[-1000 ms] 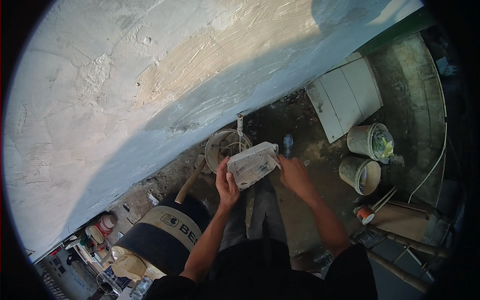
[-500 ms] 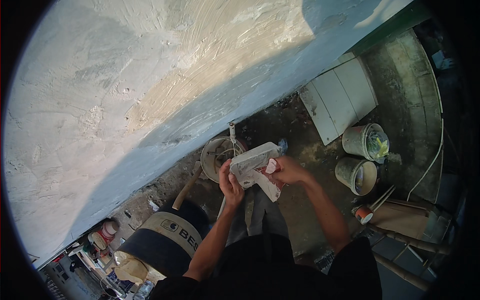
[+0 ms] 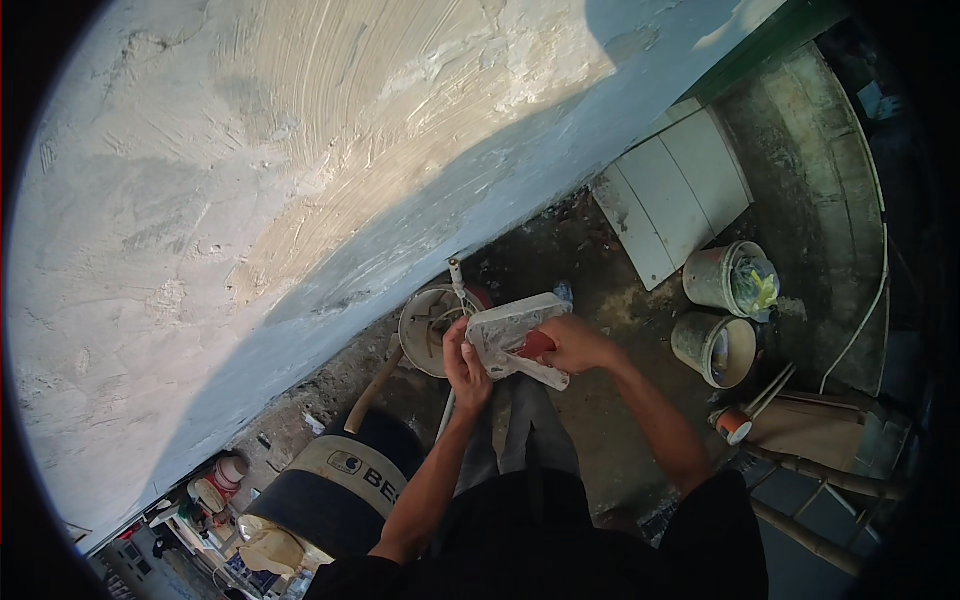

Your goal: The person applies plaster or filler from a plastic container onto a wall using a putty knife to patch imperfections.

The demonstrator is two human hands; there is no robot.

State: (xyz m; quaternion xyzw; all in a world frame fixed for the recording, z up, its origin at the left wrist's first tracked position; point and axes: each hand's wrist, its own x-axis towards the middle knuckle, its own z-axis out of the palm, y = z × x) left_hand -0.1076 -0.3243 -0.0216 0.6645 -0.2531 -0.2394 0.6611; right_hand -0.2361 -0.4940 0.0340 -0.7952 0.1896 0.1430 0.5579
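My left hand (image 3: 466, 365) grips one end of a whitish rectangular plastic tub (image 3: 520, 309), its fingers wrapped round the side. The tub is smeared inside with pale putty. My right hand (image 3: 575, 343) is closed round the red handle of a scraper (image 3: 535, 344), which reaches into the tub. Its blade is mostly hidden inside. Both hands are held in front of my body, above my legs. To the left and ahead rises a wall (image 3: 330, 150) coated with pale, ridged putty, part sunlit and part shaded.
A bucket (image 3: 408, 330) with a hose and pipe stands by the wall, near a wooden handle (image 3: 374, 392) and a dark blue drum (image 3: 320, 505). White panels (image 3: 680, 185), two buckets (image 3: 694, 350), an orange can (image 3: 733, 424) and a pole ladder (image 3: 815, 530) lie to the right.
The scraper, earlier showing its broad putty-covered blade across the tub's near side, has turned and dipped into the tub. My left hand keeps its hold; the view has shifted slightly.
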